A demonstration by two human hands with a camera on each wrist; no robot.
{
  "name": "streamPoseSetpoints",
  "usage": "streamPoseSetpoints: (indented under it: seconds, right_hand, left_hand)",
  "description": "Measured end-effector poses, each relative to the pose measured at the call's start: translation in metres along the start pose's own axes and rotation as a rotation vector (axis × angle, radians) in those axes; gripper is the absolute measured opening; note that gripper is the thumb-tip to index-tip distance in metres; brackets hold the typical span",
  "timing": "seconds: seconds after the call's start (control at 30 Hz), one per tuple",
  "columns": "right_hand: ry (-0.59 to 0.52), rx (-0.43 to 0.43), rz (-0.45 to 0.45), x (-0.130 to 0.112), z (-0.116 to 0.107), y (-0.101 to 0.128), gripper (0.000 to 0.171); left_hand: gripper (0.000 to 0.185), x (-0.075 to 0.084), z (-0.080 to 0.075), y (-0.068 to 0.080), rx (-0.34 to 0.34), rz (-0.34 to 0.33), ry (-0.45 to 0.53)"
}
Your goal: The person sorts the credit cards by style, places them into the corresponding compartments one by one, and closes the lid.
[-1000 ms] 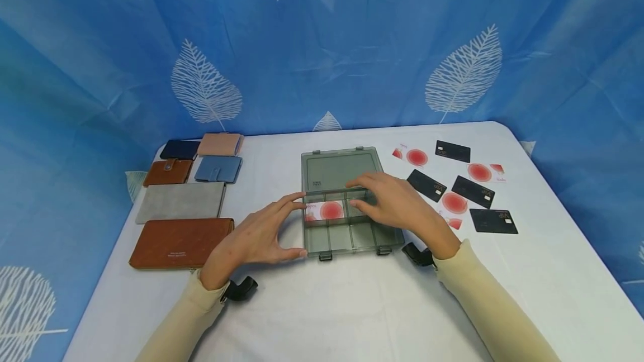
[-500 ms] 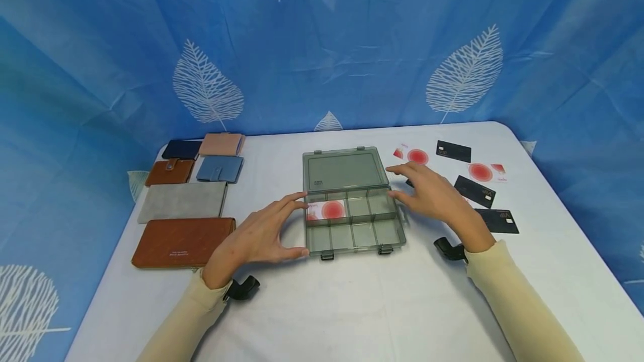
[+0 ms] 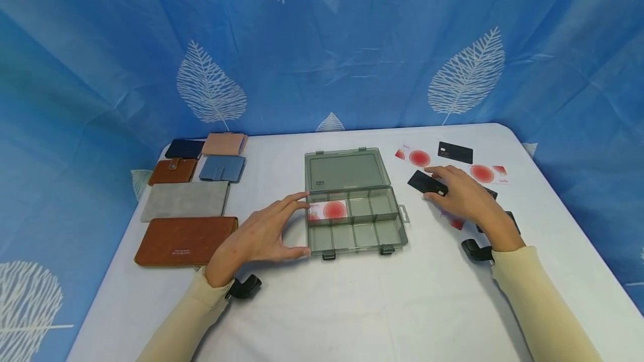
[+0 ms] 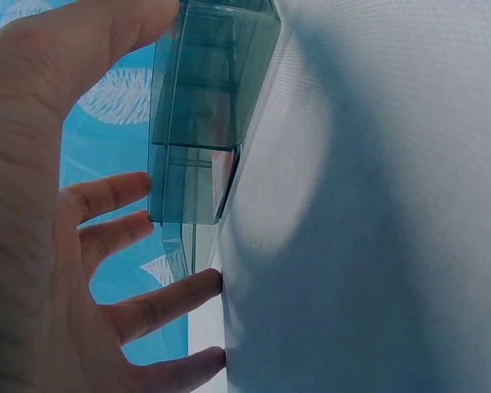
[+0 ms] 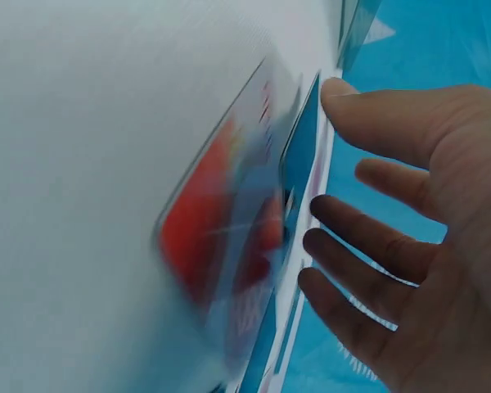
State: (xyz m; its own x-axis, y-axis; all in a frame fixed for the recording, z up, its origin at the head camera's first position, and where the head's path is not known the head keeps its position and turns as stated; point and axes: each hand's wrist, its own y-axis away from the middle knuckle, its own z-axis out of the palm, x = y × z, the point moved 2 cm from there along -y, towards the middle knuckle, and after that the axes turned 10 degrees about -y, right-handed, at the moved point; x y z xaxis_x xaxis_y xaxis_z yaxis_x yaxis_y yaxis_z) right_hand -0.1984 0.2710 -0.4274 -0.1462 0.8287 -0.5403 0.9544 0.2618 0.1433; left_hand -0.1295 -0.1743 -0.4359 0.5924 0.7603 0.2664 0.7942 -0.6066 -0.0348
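Right hand (image 3: 465, 197) spread flat, fingers loose, gripping nothing; fingertips (image 3: 431, 171) touching black card (image 3: 425, 182) just ahead and inboard, long axis slanted across them. Left hand (image 3: 259, 233) far off, uncurled, thumb and forefinger bracing compartment box (image 3: 354, 222) side.

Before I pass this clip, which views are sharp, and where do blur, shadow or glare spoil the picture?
Head view: evenly lit and sharp, the smoky clear plastic compartment box crisp, no glare. Left wrist view: left hand large and soft at close range, a broad soft shadow on the white table. Right wrist view: the white card with a red circle smeared by blur; right hand fairly clear.
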Motion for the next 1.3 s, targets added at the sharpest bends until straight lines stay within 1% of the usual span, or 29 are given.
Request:
streamPoseSetpoints:
  seconds: [0.13,0.27,0.43,0.57,0.73,0.83,1.03,1.3]
  right_hand:
    - [0.009,-0.005,0.053,0.011,-0.003,0.003,0.076]
    - [0.003,0.001,0.091,0.017,-0.005,0.004,0.076]
    - [-0.015,-0.007,0.105,0.020,-0.007,0.001,0.071]
    - [-0.021,-0.017,0.091,0.021,-0.008,-0.001,0.067]
    - [-0.051,-0.010,0.089,0.023,-0.007,-0.001,0.066]
    - [-0.071,0.008,0.088,0.024,-0.005,0.001,0.066]
    - [-0.080,0.045,0.054,0.023,-0.004,0.005,0.067]
    - [-0.060,0.164,-0.034,0.013,-0.001,0.011,0.041]
  left_hand:
    - [0.095,0.000,0.001,-0.001,0.001,0.003,-0.002]
    - [0.096,0.001,0.000,-0.001,0.007,0.001,-0.009]
    - [0.097,0.001,0.001,0.000,0.007,-0.001,-0.012]
    - [0.097,0.001,0.002,0.000,0.011,-0.002,-0.014]
    - [0.097,0.000,0.003,0.000,0.015,0.000,-0.021]
    - [0.096,0.000,0.003,0.000,0.017,0.004,-0.024]
    - [0.093,-0.001,0.002,-0.001,0.019,0.025,-0.015]
    - [0.091,-0.001,0.005,0.000,0.029,0.036,-0.009]
